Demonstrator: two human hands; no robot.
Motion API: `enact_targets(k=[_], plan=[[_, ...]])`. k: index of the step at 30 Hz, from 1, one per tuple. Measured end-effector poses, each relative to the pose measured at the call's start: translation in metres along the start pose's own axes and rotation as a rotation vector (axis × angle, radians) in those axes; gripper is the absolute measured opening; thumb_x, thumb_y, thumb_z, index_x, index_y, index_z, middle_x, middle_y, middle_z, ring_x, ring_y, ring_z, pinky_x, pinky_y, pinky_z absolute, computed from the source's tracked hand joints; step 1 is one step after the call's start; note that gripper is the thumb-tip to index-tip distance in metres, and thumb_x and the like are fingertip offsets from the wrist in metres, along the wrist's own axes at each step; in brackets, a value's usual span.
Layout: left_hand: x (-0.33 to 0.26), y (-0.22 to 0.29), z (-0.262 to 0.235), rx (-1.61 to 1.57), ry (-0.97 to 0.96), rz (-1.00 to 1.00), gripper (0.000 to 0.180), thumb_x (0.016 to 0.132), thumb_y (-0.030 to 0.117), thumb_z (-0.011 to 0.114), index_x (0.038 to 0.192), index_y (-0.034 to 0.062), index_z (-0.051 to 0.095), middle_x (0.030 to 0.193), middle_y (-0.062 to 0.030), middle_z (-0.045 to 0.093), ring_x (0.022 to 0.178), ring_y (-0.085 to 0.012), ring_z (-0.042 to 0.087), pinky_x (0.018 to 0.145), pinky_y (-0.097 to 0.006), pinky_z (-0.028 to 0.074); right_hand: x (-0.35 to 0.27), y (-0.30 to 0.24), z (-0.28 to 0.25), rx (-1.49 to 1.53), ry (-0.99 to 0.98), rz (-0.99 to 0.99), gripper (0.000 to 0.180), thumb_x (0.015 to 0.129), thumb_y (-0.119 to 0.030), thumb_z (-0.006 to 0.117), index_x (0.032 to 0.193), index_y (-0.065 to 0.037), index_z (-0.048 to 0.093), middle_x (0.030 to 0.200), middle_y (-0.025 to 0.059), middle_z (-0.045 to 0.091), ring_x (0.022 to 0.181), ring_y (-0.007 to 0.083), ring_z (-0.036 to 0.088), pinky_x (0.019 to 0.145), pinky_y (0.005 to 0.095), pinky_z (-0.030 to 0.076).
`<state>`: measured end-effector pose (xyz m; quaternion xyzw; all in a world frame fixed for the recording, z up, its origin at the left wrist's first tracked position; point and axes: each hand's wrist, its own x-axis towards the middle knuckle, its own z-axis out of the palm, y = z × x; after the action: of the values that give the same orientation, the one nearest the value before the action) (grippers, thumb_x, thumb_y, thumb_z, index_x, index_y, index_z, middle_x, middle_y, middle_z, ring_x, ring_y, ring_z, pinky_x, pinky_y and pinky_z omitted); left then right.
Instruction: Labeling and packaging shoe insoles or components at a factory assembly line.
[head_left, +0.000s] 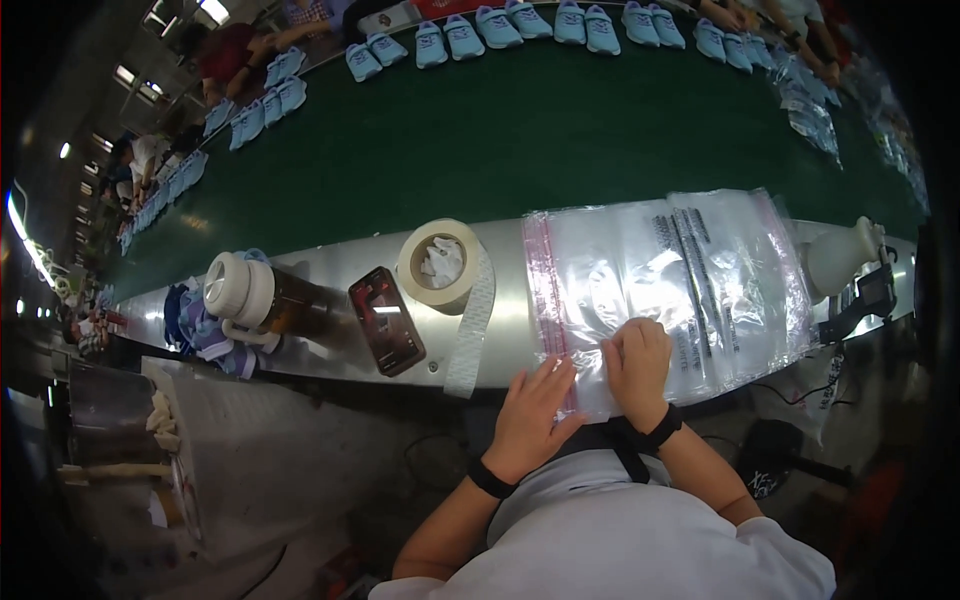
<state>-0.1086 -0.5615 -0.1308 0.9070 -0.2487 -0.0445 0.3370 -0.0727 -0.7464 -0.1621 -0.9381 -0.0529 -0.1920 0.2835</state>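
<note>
Both hands, the left hand point(535, 405) flat with fingers spread and the right hand point(637, 365) curled, press the stack of clear plastic bags with red-pink edge strips point(660, 280) against the shiny metal tabletop point(330, 265), seemingly to keep the slippery sheets from sliding.

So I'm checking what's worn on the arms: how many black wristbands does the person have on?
2: one black wristband on the left wrist and another on the right wrist, both hands resting on the clear plastic bags.

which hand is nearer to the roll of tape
Left. The left hand lies at the near left corner of the clear plastic bags, just right of and below the roll of tape. The right hand rests farther right on the bags.
</note>
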Motion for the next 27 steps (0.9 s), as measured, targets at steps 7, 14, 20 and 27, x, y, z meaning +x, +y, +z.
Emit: enact_targets(k=[7, 14, 20, 27], plan=[[0.002, -0.005, -0.005, -0.023, -0.067, -0.008, 0.061, 0.087, 0.038, 0.053, 0.135, 0.0034, 0.038, 0.137, -0.0139, 0.043, 0.129, -0.0321, 0.036, 0.103, -0.05, 0.027, 0.006, -0.023, -0.01, 0.006, 0.031, -0.011, 0.025, 0.069, -0.015, 0.072, 0.081, -0.006, 0.052, 0.095, 0.0092, 0.052, 0.092, 0.0297, 0.047, 0.079, 0.0397, 0.034], [0.003, -0.003, -0.003, -0.043, -0.03, -0.038, 0.06, 0.086, 0.037, 0.055, 0.134, 0.0042, 0.039, 0.133, -0.0141, 0.046, 0.128, -0.0323, 0.037, 0.102, -0.05, 0.028, 0.0, -0.009, -0.006, -0.016, 0.028, -0.029, 0.017, 0.071, -0.012, 0.069, 0.078, -0.007, 0.054, 0.09, 0.0079, 0.053, 0.086, 0.0279, 0.049, 0.075, 0.04, 0.035], [0.001, 0.0, -0.004, -0.02, -0.014, -0.053, 0.058, 0.085, 0.035, 0.056, 0.132, 0.0043, 0.041, 0.13, -0.0141, 0.049, 0.126, -0.0325, 0.039, 0.102, -0.049, 0.028, 0.007, 0.002, -0.009, 0.144, 0.062, 0.03, 0.015, 0.073, -0.01, 0.067, 0.078, -0.006, 0.053, 0.083, 0.0088, 0.053, 0.079, 0.029, 0.05, 0.066, 0.0386, 0.037], [0.0, 0.005, 0.0, 0.246, -0.048, 0.02, 0.06, 0.079, 0.052, 0.059, 0.123, 0.0116, 0.054, 0.127, -0.0114, 0.046, 0.127, -0.03, 0.035, 0.096, -0.061, 0.027, 0.007, -0.017, -0.005, -0.047, -0.014, 0.051, 0.02, 0.071, -0.012, 0.07, 0.079, -0.007, 0.053, 0.089, 0.0085, 0.05, 0.087, 0.0279, 0.048, 0.074, 0.0411, 0.034]])
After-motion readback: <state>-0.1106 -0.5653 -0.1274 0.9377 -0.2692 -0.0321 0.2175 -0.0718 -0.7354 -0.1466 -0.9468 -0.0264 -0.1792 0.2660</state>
